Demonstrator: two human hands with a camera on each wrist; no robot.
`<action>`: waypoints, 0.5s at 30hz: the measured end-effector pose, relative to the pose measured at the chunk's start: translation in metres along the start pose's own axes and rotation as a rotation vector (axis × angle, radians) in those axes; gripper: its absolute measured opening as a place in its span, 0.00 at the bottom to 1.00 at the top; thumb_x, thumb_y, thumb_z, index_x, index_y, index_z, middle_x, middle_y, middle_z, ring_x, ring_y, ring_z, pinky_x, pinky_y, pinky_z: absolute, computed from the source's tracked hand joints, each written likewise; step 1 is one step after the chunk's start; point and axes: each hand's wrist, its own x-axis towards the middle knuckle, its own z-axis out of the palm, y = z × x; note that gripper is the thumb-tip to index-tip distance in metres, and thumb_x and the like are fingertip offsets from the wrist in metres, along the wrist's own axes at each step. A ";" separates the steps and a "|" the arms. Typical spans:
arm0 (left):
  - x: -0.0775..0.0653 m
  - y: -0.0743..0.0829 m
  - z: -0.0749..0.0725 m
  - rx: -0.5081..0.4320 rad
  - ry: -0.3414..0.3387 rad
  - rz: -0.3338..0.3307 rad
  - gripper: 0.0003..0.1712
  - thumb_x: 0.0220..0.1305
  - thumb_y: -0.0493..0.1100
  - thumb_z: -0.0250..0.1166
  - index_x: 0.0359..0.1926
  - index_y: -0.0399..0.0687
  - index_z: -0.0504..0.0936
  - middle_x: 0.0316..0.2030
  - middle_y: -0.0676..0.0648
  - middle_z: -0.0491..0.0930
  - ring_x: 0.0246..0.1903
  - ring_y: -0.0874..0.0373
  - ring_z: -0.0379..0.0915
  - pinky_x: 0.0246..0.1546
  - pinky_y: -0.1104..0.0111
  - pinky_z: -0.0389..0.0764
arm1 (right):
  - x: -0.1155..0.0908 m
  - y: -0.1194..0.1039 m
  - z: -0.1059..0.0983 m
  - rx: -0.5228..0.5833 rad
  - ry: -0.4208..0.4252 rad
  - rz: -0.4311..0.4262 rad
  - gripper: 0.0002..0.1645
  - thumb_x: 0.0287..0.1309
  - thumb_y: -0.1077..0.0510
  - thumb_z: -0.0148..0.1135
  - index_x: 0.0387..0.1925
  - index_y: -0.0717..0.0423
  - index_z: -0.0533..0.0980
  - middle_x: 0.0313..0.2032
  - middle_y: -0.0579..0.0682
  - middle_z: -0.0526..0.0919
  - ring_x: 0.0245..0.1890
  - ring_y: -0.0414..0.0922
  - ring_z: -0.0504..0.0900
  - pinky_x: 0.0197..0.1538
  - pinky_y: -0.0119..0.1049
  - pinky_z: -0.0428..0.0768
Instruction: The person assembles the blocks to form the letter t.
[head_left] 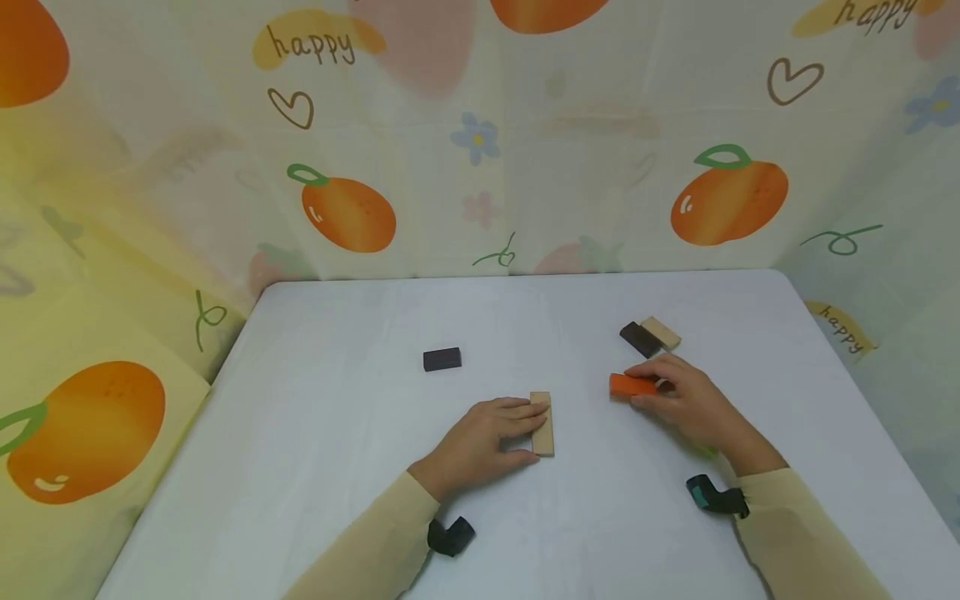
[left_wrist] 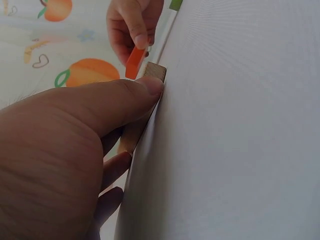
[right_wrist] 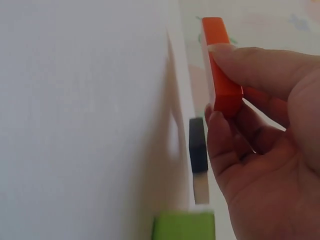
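In the head view, my left hand [head_left: 483,443] grips a light wooden block [head_left: 545,442] lying lengthwise near the middle of the white table. Its thumb is at the block's near end, and the fingers lie over the far part. The left wrist view shows the thumb on the end of this block [left_wrist: 156,71]. To the right, my right hand [head_left: 690,402] pinches an orange block [head_left: 628,386] between thumb and fingers. The orange block [right_wrist: 220,65] shows raised off the table in the right wrist view, its long side running away from the palm.
A black block [head_left: 442,359] lies behind the left hand. Beyond the right hand, another black block [head_left: 641,340] lies against a second wooden block [head_left: 662,332]. A green block [right_wrist: 184,227] is mostly hidden under the right wrist. A patterned cloth [head_left: 525,167] hangs behind the table [head_left: 337,350].
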 end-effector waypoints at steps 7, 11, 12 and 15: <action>0.000 0.000 0.000 -0.005 -0.006 -0.014 0.34 0.69 0.49 0.80 0.71 0.43 0.83 0.73 0.53 0.76 0.74 0.50 0.70 0.75 0.57 0.70 | 0.010 -0.011 0.011 -0.003 0.004 -0.030 0.22 0.67 0.64 0.78 0.60 0.60 0.85 0.53 0.51 0.83 0.52 0.51 0.80 0.54 0.41 0.84; 0.000 0.000 0.000 -0.011 -0.011 -0.020 0.34 0.69 0.48 0.80 0.71 0.43 0.82 0.73 0.53 0.76 0.74 0.51 0.70 0.74 0.57 0.69 | 0.018 -0.014 0.020 -0.004 -0.003 -0.065 0.21 0.67 0.63 0.78 0.59 0.62 0.85 0.52 0.52 0.83 0.52 0.51 0.81 0.54 0.44 0.84; 0.000 0.000 0.000 -0.014 -0.012 -0.020 0.34 0.69 0.48 0.80 0.71 0.43 0.82 0.73 0.53 0.76 0.74 0.51 0.70 0.74 0.57 0.70 | 0.020 -0.015 0.022 -0.004 -0.006 -0.072 0.21 0.67 0.63 0.78 0.59 0.62 0.85 0.52 0.52 0.83 0.52 0.51 0.81 0.53 0.44 0.84; 0.001 0.000 0.000 -0.026 -0.016 -0.022 0.34 0.69 0.48 0.80 0.71 0.43 0.82 0.73 0.53 0.76 0.74 0.51 0.70 0.75 0.57 0.69 | 0.027 -0.017 0.029 -0.007 -0.019 -0.091 0.21 0.67 0.63 0.77 0.59 0.62 0.85 0.52 0.52 0.83 0.52 0.51 0.81 0.54 0.45 0.84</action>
